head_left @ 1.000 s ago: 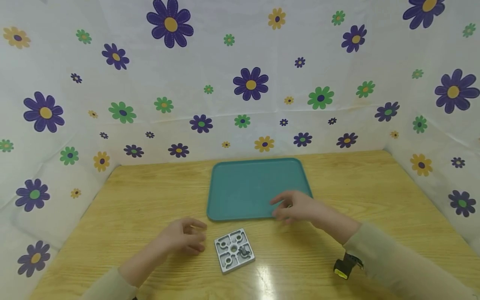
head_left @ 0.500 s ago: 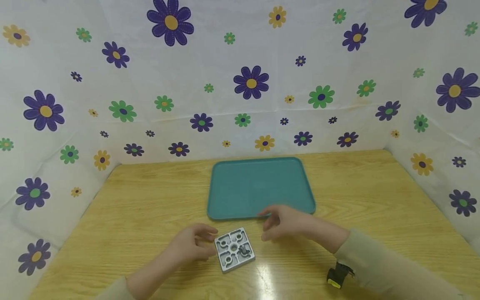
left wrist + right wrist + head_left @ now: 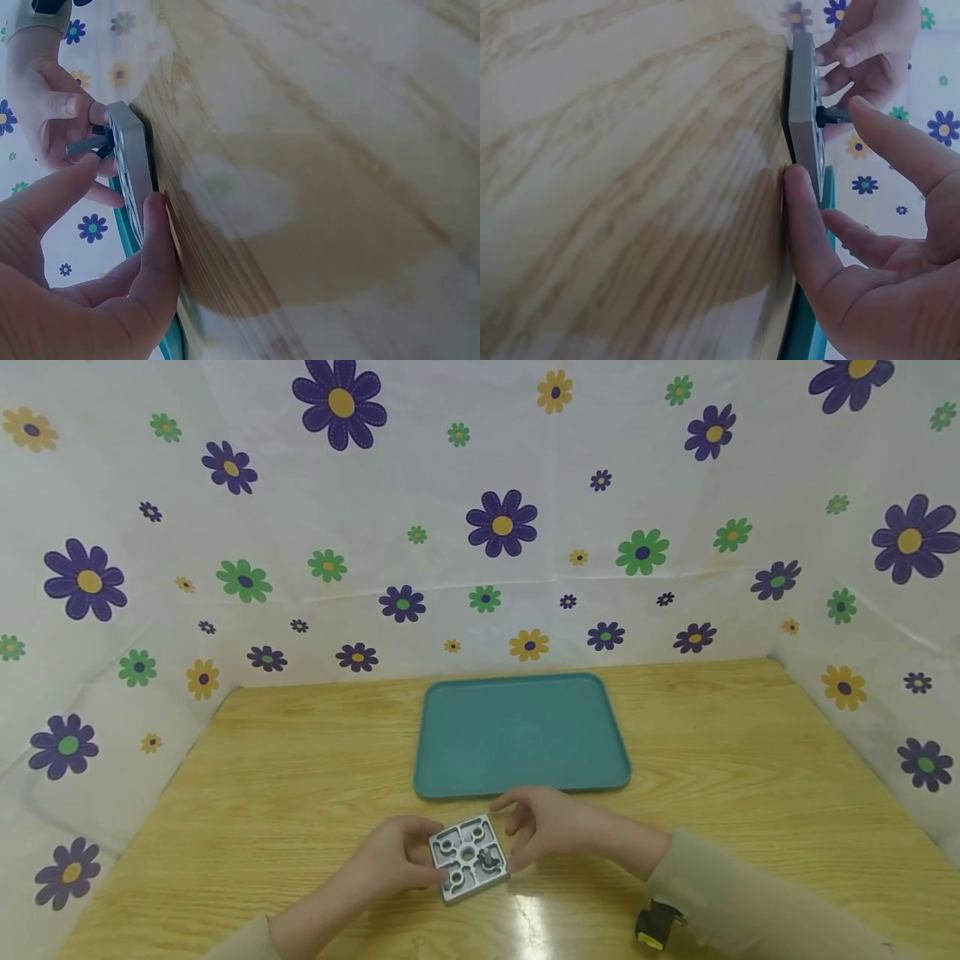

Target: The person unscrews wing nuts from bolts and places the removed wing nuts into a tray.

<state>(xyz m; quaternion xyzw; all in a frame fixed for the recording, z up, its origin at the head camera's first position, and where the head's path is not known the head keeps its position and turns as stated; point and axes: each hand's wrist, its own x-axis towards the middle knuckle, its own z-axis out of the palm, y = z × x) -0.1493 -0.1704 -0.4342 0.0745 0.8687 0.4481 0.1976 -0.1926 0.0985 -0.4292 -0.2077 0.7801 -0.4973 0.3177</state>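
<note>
A square silver metal plate (image 3: 468, 860) with ribs and several round holes lies flat on the wooden table. A small grey screw-like piece (image 3: 489, 858) sits on its right part and stands up from the face in the wrist views. My left hand (image 3: 390, 864) is at the plate's left edge, thumb over the lower left corner, fingers by the upper left one. My right hand (image 3: 558, 827) reaches round the right side, thumb near the edge and fingers spread beyond the upper corner. In the right wrist view a finger (image 3: 799, 180) meets the plate's rim. Firm contact cannot be confirmed.
A teal tray (image 3: 517, 735) lies behind the plate, near the back of the table (image 3: 315, 752). White flowered cloth (image 3: 420, 460) stands around the back and sides. A black and yellow device (image 3: 656, 927) is worn at the right wrist.
Both hands have closed in on the plate, the left moving right, the right moving left and nearer from over the tray's front edge. The plate has stayed in place.
</note>
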